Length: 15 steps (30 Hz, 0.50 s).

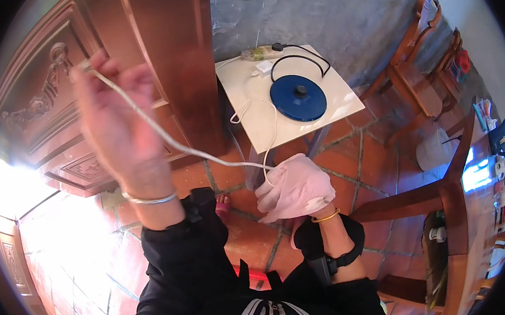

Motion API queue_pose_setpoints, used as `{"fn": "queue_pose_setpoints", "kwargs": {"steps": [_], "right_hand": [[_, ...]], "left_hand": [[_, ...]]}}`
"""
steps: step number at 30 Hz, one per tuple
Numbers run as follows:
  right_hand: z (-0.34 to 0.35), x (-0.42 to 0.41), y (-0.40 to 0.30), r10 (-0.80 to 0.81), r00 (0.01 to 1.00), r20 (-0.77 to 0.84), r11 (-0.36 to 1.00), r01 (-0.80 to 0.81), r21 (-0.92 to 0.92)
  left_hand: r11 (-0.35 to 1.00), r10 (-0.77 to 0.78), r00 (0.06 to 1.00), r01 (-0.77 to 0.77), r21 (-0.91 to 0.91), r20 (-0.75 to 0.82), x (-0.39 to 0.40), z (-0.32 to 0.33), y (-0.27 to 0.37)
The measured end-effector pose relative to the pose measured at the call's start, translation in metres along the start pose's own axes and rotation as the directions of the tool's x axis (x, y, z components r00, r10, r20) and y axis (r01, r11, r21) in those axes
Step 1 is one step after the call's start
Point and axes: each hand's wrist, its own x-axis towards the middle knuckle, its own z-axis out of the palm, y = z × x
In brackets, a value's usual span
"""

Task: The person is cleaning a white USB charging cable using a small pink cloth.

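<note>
My left hand (pixel 120 114), blurred and raised in front of a carved wooden door, pinches a white cable (pixel 168 139) near its end. From there the cable sags down to my right hand (pixel 267 199). A pale pink cloth (pixel 298 183) covers most of that hand, and the cable enters its folds; the fingers close around it. More of the same cable rises from the cloth and lies in a loop on a small white-topped table (pixel 255 131). A white charger adapter (pixel 264 68) sits on that table.
A blue kettle power base (pixel 298 98) with a black cord and plug (pixel 277 47) shares the small table with a power strip (pixel 256 53). The wooden door (pixel 180 66) stands at left. Wooden chairs (pixel 414 89), a white bucket (pixel 434 149) and a wooden table (pixel 454 213) are at right.
</note>
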Motion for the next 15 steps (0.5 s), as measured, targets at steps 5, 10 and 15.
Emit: {"fn": "queue_pose_setpoints", "kwargs": {"steps": [5,10,15], "right_hand": [[-0.003,0.002,-0.023,-0.137,0.978,-0.160,0.989,0.128,-0.069],[-0.002,0.011,-0.043,-0.115,0.958,-0.263,0.739,0.259,0.622],[0.000,0.006,-0.041,-0.067,0.875,-0.480,0.730,0.371,0.574]], "left_hand": [[0.839,-0.481,0.876,0.450,0.306,0.031,-0.040,0.047,-0.074],[0.727,-0.682,0.680,0.672,0.144,0.270,-0.073,0.037,-0.101],[0.584,-0.800,0.501,0.524,0.620,0.330,-0.088,0.014,-0.122]]}}
